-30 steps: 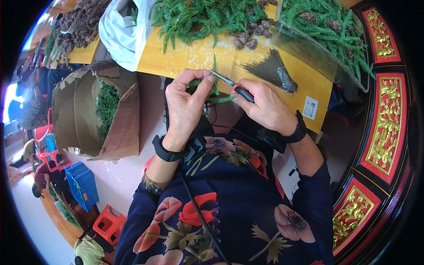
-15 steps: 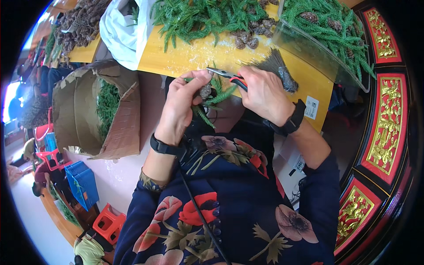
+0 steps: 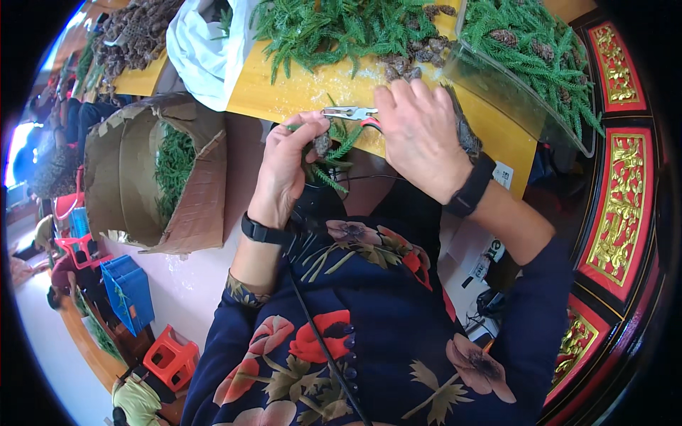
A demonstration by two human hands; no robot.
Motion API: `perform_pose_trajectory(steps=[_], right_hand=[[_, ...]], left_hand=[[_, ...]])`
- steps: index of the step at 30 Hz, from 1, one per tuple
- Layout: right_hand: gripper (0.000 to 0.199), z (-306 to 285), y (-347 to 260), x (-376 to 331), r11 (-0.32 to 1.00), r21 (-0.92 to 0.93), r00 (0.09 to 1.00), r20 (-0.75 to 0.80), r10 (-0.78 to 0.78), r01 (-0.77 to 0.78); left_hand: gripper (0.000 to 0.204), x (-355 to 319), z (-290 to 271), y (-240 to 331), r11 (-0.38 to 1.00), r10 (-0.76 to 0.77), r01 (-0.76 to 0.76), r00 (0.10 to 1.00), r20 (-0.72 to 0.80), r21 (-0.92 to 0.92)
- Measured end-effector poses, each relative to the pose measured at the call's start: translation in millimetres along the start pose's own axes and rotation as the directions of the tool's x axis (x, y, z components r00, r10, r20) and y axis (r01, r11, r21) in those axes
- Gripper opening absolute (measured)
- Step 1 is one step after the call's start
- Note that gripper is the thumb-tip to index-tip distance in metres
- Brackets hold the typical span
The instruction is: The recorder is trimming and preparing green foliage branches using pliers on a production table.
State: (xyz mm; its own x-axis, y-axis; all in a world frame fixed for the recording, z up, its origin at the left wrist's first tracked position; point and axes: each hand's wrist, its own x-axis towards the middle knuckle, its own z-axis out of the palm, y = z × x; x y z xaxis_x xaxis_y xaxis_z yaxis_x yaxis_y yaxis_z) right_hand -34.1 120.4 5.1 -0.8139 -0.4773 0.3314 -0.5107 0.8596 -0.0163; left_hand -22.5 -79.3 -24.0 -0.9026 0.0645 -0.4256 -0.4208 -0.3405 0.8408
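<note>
My left hand (image 3: 290, 153) pinches a small green artificial pine sprig (image 3: 343, 151) with a pine cone (image 3: 322, 145) on it, held just off the table's near edge. My right hand (image 3: 420, 135) is wrapped round a pair of long-nosed pliers (image 3: 353, 113) with red and black handles. The pliers' jaws point left, and their tip meets the left thumb and fingertip. Whatever thin piece the jaws may grip there is too small to make out. Behind the right hand, a bundle of thin dark wires (image 3: 463, 128) lies partly hidden on the table.
The yellow table (image 3: 284, 92) carries heaped green sprigs (image 3: 334, 35), loose pine cones (image 3: 428, 51) and a clear bin (image 3: 497, 82) of sprigs and cones. A white bag (image 3: 202, 57) hangs at its left. Below stands an open cardboard box (image 3: 121, 177) holding greenery. Red-gold carved panels (image 3: 614, 206) line the right.
My right hand has turned over, its back and knuckles now higher, and the pliers have shifted slightly left with their jaws parted wider. The left hand keeps the sprig and has edged left.
</note>
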Motion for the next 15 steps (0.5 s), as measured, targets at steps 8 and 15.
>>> perform_pose_trajectory(steps=[8, 15], right_hand=[[0.03, -6, 15, -8, 0.681, 0.61, 0.875, 0.476, 0.093, -0.404], [0.034, -11, 24, 1, 0.516, 0.697, 0.78, 0.62, -0.084, -0.498]], left_hand=[[0.036, -7, 15, 6, 0.965, 0.231, -0.23, 0.973, 0.011, 0.128], [0.047, -11, 19, 3, 0.907, 0.352, -0.358, 0.934, 0.068, 0.222]])
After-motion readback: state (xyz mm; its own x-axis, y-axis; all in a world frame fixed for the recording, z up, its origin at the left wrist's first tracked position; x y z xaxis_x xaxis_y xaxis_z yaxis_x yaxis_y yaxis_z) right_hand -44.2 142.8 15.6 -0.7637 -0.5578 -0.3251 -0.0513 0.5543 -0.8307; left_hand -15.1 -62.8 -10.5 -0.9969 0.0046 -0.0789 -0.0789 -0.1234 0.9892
